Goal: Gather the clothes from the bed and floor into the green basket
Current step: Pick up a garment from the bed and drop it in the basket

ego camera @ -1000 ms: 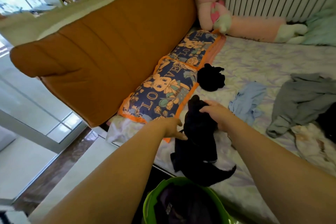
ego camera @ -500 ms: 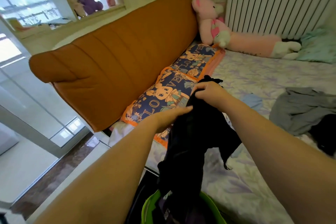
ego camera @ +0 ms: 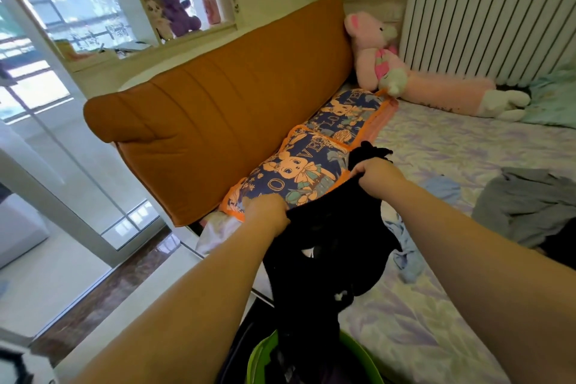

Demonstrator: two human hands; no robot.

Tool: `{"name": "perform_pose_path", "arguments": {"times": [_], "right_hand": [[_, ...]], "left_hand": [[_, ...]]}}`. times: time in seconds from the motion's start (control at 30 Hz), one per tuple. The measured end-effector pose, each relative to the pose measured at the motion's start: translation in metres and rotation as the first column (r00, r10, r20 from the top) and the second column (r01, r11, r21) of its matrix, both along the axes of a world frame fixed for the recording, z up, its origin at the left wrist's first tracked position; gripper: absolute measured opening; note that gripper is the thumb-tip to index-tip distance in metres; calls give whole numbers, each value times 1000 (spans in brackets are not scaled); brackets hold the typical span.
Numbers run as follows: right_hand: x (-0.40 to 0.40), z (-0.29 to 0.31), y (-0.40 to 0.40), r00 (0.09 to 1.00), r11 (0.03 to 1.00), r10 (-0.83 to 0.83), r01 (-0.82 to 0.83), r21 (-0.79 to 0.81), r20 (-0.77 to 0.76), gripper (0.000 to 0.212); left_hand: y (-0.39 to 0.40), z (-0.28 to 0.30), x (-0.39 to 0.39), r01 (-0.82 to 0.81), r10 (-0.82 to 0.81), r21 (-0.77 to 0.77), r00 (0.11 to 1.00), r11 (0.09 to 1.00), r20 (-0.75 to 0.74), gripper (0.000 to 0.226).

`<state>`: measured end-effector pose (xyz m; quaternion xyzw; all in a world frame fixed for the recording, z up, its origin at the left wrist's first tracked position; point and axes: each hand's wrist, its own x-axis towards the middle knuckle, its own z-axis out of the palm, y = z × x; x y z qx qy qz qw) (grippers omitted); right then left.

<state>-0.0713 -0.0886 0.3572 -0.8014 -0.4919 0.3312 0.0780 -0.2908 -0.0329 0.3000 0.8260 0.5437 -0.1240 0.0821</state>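
A black garment (ego camera: 324, 259) hangs stretched between my two hands above the green basket (ego camera: 258, 355), its lower end reaching down into the basket. My left hand (ego camera: 268, 215) grips its left top edge and my right hand (ego camera: 374, 173) grips the right top edge. Behind my right hand a second small black item (ego camera: 371, 151) lies on the bed. A light blue cloth (ego camera: 408, 256) and a grey garment (ego camera: 526, 203) lie on the floral sheet to the right. Dark clothes fill the basket's inside.
The bed's floral sheet (ego camera: 452, 337) spreads to the right. Two blue and orange cartoon pillows (ego camera: 299, 174) lean on an orange headboard cushion (ego camera: 218, 109). A pink plush rabbit (ego camera: 405, 75) lies by the white radiator (ego camera: 486, 31). A glossy floor (ego camera: 93, 287) and a glass door are at left.
Both hands lifted the black garment off the bed and spread it apart; it now hangs over the basket. My view tilted upward.
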Motion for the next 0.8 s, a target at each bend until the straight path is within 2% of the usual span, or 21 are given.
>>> {"name": "perform_pose_path", "arguments": {"times": [0.07,0.1,0.17,0.23,0.33,0.37,0.4,0.43,0.47,0.57,0.63,0.67,0.73,0.8], "right_hand": [[-4,-9,-3,994,997,68,-65,-42,89,39],[-7,-11,-6,991,988,107,-97,-120,78,40],[-17,-6,-14,983,908,183,-165,-384,11,40],[-27,-3,-16,968,867,243,-186,-463,66,23],[-41,-4,-12,947,876,248,-128,-466,205,36],[-45,-6,-8,943,886,241,-117,-449,230,31],[-48,-10,-5,948,905,213,-99,-414,239,22],[-49,-16,1,955,928,169,-70,-366,245,22],[-52,-18,4,959,951,117,-33,-307,259,32],[-58,-18,7,937,995,-49,76,-64,346,33],[-64,-7,8,939,996,-52,73,-50,340,35],[-69,0,9,954,995,-5,36,-98,299,38],[-80,8,13,980,990,82,-60,-125,183,45],[-95,6,11,983,991,119,-108,-81,140,40]], "left_hand": [[-1,-1,-8,-84,79,91,995,992,64,22],[-1,0,-12,-130,117,94,984,987,137,23],[-4,5,-20,-205,174,79,940,976,293,22],[-5,12,-21,-275,237,47,894,960,381,23],[-7,16,-16,-412,393,-60,802,909,450,25],[-9,18,-14,-449,433,-82,774,890,462,26],[-12,19,-11,-470,457,-100,752,877,474,28],[-13,18,-9,-477,466,-112,740,872,485,30],[-13,18,-5,-478,478,-131,739,869,476,32],[-14,21,-1,-502,547,-220,790,836,278,42],[-13,21,-5,-492,547,-280,820,824,170,51],[-16,18,-7,-455,505,-276,850,847,148,53],[-22,8,-4,-280,336,-295,929,913,157,53],[-34,6,6,-162,261,-367,936,916,236,47]]}}
